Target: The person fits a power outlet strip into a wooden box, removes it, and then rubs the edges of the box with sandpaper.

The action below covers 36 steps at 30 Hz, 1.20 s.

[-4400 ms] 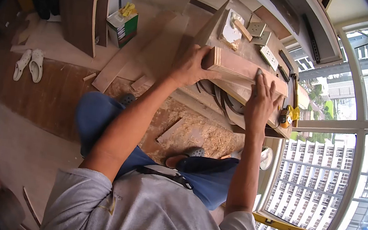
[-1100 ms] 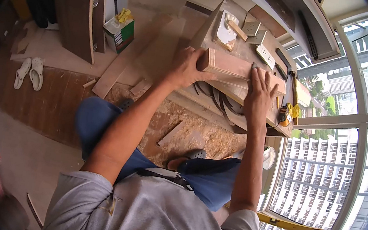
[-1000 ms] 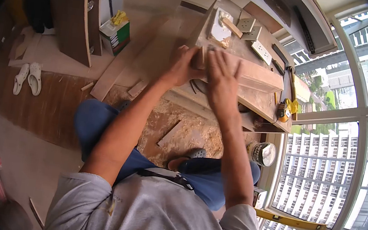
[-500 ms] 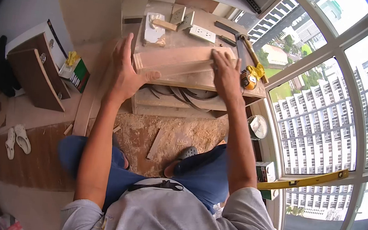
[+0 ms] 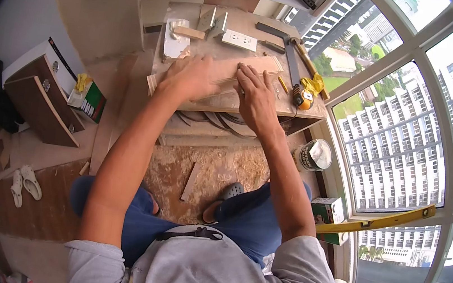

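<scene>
A small stack of light wooden boards (image 5: 232, 67) lies slantwise along the front of a dusty wooden workbench (image 5: 166, 9). My left hand (image 5: 192, 78) is laid across the left half of the boards, open, its fingers stretched to the right and a little blurred. Further right, my right hand (image 5: 254, 97) rests on the boards, open, fingers slightly bent and a little apart on the top face. Its thumb is hidden. To the right of the boards are a pencil (image 5: 283, 84) and a yellow-black tape measure (image 5: 302, 97).
Behind the boards sit a white power socket plate (image 5: 239, 39), a small wood block (image 5: 189, 33) and a dark metal square (image 5: 293, 59). A tub (image 5: 315, 154) and a yellow spirit level (image 5: 376, 221) stand by the window. Shavings and a wood offcut (image 5: 191, 181) litter the floor.
My left hand has come down from the air onto the boards and moved right. My right hand has shifted left along them, off their right end. The view has moved slightly.
</scene>
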Motion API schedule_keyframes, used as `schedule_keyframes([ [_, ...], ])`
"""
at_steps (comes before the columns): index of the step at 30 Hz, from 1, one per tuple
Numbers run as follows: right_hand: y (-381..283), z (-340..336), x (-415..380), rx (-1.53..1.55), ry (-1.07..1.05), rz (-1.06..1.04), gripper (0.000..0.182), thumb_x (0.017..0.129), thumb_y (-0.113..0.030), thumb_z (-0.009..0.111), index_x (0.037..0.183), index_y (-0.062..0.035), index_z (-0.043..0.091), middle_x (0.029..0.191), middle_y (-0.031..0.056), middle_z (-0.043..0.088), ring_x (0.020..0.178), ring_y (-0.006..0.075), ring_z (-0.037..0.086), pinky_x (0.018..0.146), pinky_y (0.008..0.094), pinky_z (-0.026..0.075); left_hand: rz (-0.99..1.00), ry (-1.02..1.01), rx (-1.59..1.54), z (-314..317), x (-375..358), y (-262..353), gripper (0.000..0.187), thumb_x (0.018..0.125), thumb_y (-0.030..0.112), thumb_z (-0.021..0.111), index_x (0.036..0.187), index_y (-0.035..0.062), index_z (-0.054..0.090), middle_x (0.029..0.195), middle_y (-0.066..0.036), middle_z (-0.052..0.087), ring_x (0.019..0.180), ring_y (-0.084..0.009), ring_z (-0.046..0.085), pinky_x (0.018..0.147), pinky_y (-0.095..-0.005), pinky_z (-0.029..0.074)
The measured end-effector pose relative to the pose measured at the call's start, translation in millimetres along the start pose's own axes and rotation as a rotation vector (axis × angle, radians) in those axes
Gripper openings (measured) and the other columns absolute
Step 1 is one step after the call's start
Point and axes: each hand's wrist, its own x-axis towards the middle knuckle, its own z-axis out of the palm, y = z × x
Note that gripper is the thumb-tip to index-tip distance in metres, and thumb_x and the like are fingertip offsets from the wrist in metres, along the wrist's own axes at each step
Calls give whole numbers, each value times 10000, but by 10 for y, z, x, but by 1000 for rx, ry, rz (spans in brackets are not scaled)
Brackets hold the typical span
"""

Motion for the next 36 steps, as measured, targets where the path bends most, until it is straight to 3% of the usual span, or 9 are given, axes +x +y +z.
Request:
schedule_keyframes([
  [5, 877, -284, 362, -7, -167, 323, 242, 1023, -123, 531, 1187, -18, 676, 1405, 200, 628, 1321, 384, 575, 1154, 639, 354, -6, -7, -39, 0, -24, -11, 693, 816, 530, 787, 1261, 41, 578, 1284, -220, 672, 1230, -402, 626, 1041, -490, 490],
  [12, 402, 2, 219, -39, -16, 55, 237, 1035, -145, 520, 1154, -21, 683, 1402, 213, 625, 1345, 357, 567, 1187, 594, 360, -13, -49, -41, -78, -20, 38, 683, 802, 525, 791, 1248, 50, 588, 1275, -206, 677, 1225, -399, 626, 1039, -486, 489],
  [15, 783, -227, 489, 94, -208, 514, 227, 1023, -109, 537, 1107, -21, 730, 1367, 204, 651, 1282, 371, 603, 1162, 573, 390, -5, -24, -53, -97, -45, 32, 682, 797, 527, 794, 1240, 49, 592, 1268, -209, 677, 1224, -401, 625, 1042, -486, 486],
  [17, 755, -4, 383, -144, -87, 90, 218, 1024, -116, 542, 1074, -5, 724, 1381, 213, 641, 1291, 380, 603, 1138, 581, 418, 1, 9, -48, 47, 7, -25, 681, 801, 527, 791, 1242, 49, 588, 1266, -210, 676, 1219, -405, 626, 1042, -490, 483],
  [21, 235, -5, 262, 64, -31, 46, 225, 1030, -109, 527, 1136, -7, 698, 1396, 215, 635, 1335, 368, 581, 1167, 574, 402, 36, 78, -50, 137, 39, -66, 692, 808, 521, 789, 1262, 49, 568, 1264, -209, 674, 1216, -408, 625, 1038, -501, 480],
  [24, 774, -236, 470, 27, -202, 525, 219, 1019, -105, 529, 1076, 1, 711, 1281, 245, 675, 1259, 385, 618, 1086, 548, 469, 14, -20, -52, -27, -19, -9, 688, 815, 520, 785, 1263, 47, 565, 1287, -200, 665, 1233, -406, 615, 1041, -501, 478],
  [27, 723, -42, 304, -216, 25, 89, 216, 1020, -94, 530, 1005, -22, 733, 1272, 250, 678, 1208, 384, 649, 1051, 481, 505, 33, 64, -61, 200, 83, -100, 671, 813, 522, 786, 1237, 46, 578, 1270, -209, 670, 1235, -407, 613, 1038, -491, 480],
  [33, 693, -197, 317, -57, -18, 324, 220, 977, -12, 531, 1098, 15, 712, 1349, 235, 660, 1292, 368, 610, 1164, 538, 399, -18, -20, -72, 4, 2, -9, 671, 811, 522, 784, 1239, 45, 586, 1268, -223, 670, 1227, -404, 617, 1043, -487, 483],
  [36, 543, 2, 192, -129, -9, 104, 258, 951, -31, 501, 1139, 15, 673, 1365, 222, 647, 1298, 373, 597, 1183, 554, 379, -1, -14, -56, -11, 1, 14, 673, 814, 523, 779, 1242, 39, 588, 1276, -231, 667, 1231, -400, 613, 1051, -485, 481],
])
